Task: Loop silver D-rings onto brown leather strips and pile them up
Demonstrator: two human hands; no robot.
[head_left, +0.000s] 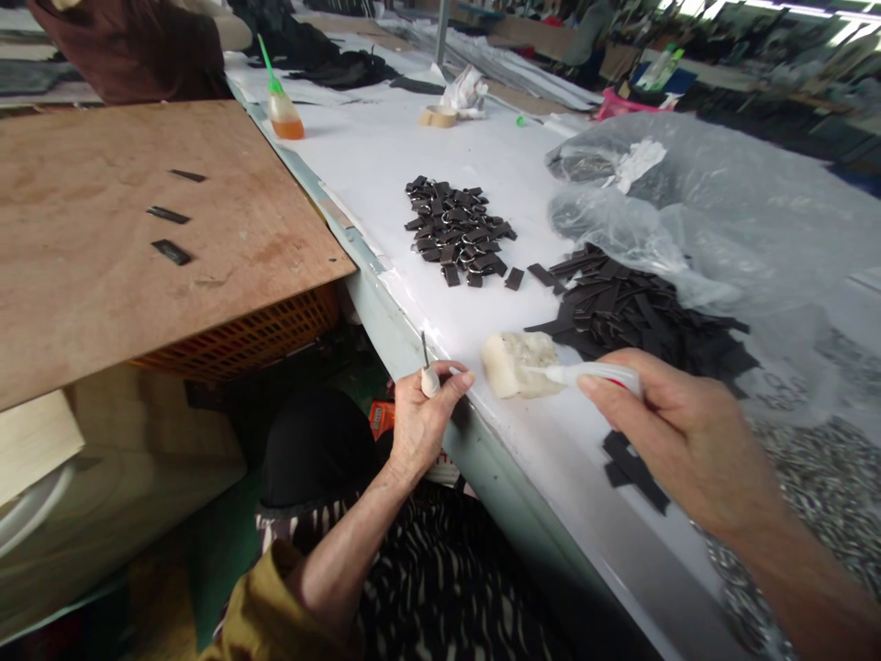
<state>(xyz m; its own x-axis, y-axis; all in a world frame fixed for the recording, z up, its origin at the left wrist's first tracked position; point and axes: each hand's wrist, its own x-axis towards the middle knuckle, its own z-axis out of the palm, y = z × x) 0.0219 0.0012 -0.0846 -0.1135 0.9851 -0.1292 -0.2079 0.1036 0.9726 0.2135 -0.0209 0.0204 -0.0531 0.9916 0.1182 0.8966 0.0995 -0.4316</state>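
Observation:
My right hand (681, 431) is closed around a small white squeeze bottle (606, 372) with a long narrow nozzle, which looks like a glue bottle. Its tip reaches the top of a cream-coloured block (509, 367) at the table's edge; whether it touches cannot be told. In my left hand (427, 413), closed at the edge, is a small white-handled tool (430, 381) with a thin dark metal shaft pointing up. Beyond the block lie a pile of dark strips (619, 308) and a heap of short dark tabs looped through metal rings (458, 229).
Loose metal rings (819, 496) spread at right, beside clear plastic bags (716, 202). A few dark strips (633, 468) lie under my right hand. Farther back stand an orange-liquid bottle (285, 115) and a tape roll (439, 116). A plywood board (138, 303) is at left, near another person.

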